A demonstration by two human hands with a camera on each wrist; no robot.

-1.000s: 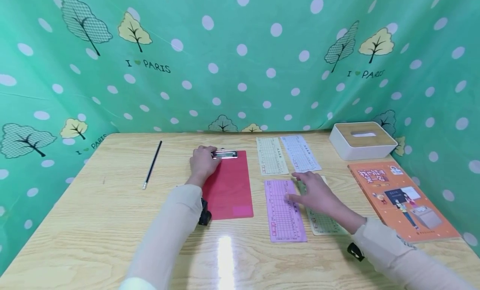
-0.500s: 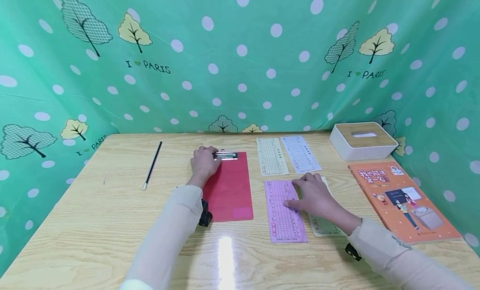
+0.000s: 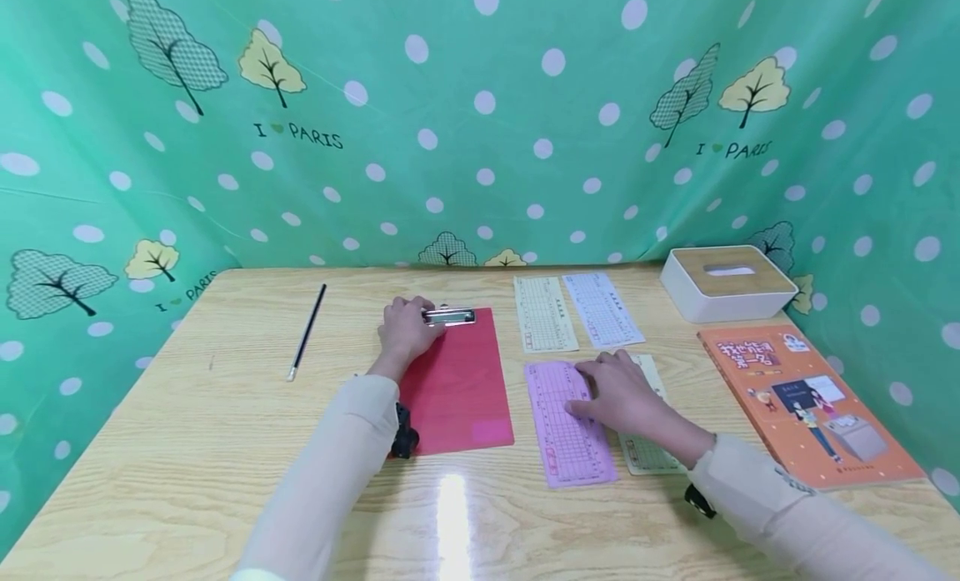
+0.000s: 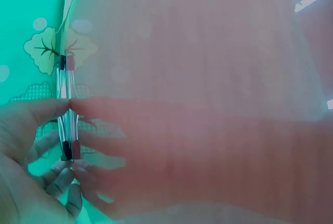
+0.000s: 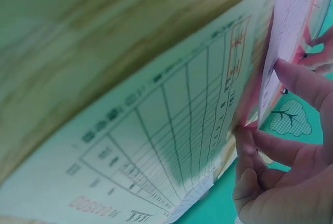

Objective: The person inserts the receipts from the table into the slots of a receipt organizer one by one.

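Note:
My left hand [image 3: 407, 329] is at the upper left of a red clipboard [image 3: 459, 393] lying on the table. In the left wrist view its thumb touches the metal clip [image 4: 65, 115], its other fingers are bent at the board's edge, and the glossy board mirrors them. My right hand [image 3: 626, 393] pinches the right edge of a purple printed form [image 3: 562, 431] between thumb and fingers; that edge is raised a little. Under the right hand lies a pale green form [image 5: 171, 109], partly hidden in the head view.
A pale yellow form [image 3: 545, 314] and a pale blue form [image 3: 603, 308] lie behind. An orange book [image 3: 810, 406] and a white tissue box [image 3: 727, 285] with a wooden lid are at the right. A dark pencil [image 3: 306, 333] lies at the left of the table [image 3: 187, 448].
My right hand has shifted slightly left and taken hold of the purple form, whose edge has come up and which has moved a little. The clipboard's near end has swung slightly right.

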